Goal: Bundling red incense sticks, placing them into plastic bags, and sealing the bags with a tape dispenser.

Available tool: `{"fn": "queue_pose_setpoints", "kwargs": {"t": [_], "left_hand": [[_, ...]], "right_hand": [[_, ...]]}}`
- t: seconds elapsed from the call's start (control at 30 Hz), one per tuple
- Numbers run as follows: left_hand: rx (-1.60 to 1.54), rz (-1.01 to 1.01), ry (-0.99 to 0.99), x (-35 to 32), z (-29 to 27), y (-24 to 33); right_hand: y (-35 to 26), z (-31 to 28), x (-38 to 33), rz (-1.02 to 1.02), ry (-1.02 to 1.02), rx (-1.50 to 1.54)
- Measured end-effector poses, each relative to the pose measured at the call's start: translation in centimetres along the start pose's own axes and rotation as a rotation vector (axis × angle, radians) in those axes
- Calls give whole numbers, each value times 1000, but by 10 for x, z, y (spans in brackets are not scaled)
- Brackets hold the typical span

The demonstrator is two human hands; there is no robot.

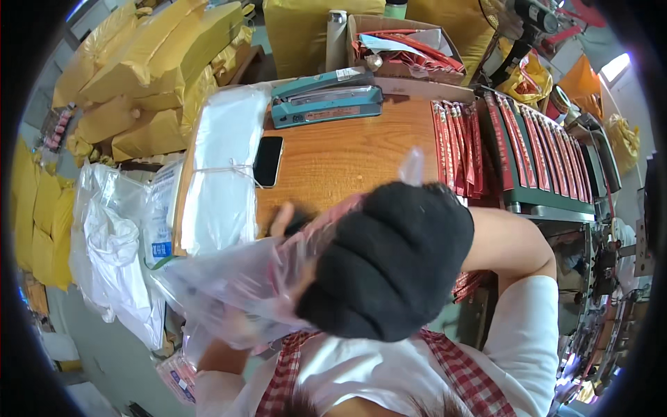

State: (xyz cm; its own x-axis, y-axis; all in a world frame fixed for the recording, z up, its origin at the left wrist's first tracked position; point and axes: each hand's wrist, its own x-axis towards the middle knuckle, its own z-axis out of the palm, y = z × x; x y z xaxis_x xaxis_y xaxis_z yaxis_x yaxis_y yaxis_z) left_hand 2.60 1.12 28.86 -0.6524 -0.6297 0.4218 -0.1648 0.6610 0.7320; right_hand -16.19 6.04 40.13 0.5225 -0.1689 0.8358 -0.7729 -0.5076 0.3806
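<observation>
Here's the right hand [389,264], big in a black glove, up over the near edge of the tabletop [340,149]! Its fingers are bent and lie side by side; a wisp of clear plastic pokes out past the glove, but the fingertips are lost from sight, so I can't tell how firmly they're clamped.

Just left of it is the clear plastic bag [215,292], reddish contents showing through, slung across the tabletop's near left corner. And there's the left hand [295,221], at the bag's far side, thumb out, glove a dark blur; whether its fingers are apart or together, I can't tell.

Along the left edge lies a stack of clear bags [226,163] tied with string [233,169], a phone [268,161] right beside it, dark screen up. A teal sealer [326,104] sits by the far edge, toward the left corner. Over at the right edge, red packets [458,149] stand in a row, with a green rack [511,156] of more just beyond.
</observation>
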Motion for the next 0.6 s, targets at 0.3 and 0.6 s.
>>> {"fn": "queue_pose_setpoints", "kwargs": {"t": [0.3, 0.6], "left_hand": [[-1086, -652, -118, 54, 80, -93], [-1091, -661, -195, 130, 129, -224]], "right_hand": [[221, 124, -195, 1126, -548, -222], [218, 171, -88, 488, -421, -201]]}}
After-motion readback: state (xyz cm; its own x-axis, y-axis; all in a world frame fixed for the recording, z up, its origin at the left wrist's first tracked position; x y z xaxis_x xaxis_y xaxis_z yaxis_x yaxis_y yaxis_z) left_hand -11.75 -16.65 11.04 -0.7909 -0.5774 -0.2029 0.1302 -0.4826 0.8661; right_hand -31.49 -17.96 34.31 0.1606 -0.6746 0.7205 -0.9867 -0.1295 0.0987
